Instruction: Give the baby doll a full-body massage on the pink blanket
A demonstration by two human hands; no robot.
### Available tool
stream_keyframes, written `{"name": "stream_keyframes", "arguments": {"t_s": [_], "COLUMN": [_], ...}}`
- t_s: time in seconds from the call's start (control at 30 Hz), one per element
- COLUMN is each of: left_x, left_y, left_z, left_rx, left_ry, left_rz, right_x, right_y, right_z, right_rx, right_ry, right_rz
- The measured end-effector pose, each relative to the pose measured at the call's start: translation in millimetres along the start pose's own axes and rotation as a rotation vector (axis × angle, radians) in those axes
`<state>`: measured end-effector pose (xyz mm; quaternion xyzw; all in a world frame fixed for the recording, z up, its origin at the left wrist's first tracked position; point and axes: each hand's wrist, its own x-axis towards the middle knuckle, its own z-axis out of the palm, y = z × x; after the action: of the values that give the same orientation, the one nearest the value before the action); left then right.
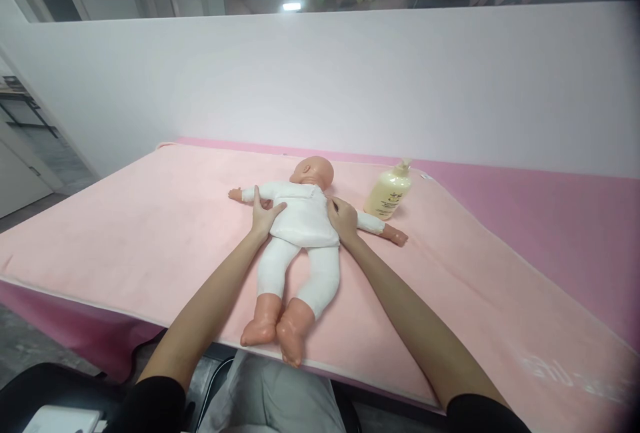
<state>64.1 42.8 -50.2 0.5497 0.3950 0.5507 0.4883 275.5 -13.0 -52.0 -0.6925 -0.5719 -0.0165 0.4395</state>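
Note:
A baby doll (303, 216) with a white cloth body lies on its back, its feet toward me and its bald head turned to the left. My left hand (263, 217) rests against the doll's side below its outstretched arm, thumb and fingers spread apart. On the other side, my right hand (343, 217) is closed at the doll's upper side near the armpit, fingers curled against the white cloth. Its fingertips are partly hidden. Just beyond my right hand stands a yellowish pump bottle (388, 191), close to the doll's other arm (395, 234).
A light pink blanket (150, 239) covers the table over a darker pink cloth (550, 219). A white wall (320, 79) rises behind, with glass above it. Below the near edge are my grey-clad legs (275, 393) and a black chair (55, 386) holding a white object.

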Motion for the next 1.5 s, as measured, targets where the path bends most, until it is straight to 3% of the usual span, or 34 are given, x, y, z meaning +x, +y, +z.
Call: {"name": "stream_keyframes", "arguments": {"t_s": [0.27,0.47,1.5], "left_x": [-2.4,2.0,2.5], "left_y": [3.2,0.1,0.6], "left_z": [0.2,-0.1,-1.2], "left_rx": [-0.208,-0.194,-0.142], "left_ry": [-0.013,-0.157,-0.150], "left_rz": [-0.073,-0.049,-0.038], "right_x": [0.7,1.1,1.5], "right_y": [3.7,3.5,3.7], "right_z": [3.2,2.9,3.2], "right_rx": [0.044,0.042,0.027], "right_ry": [0.040,0.037,0.034], "right_rz": [-0.020,-0.022,-0.019]}}
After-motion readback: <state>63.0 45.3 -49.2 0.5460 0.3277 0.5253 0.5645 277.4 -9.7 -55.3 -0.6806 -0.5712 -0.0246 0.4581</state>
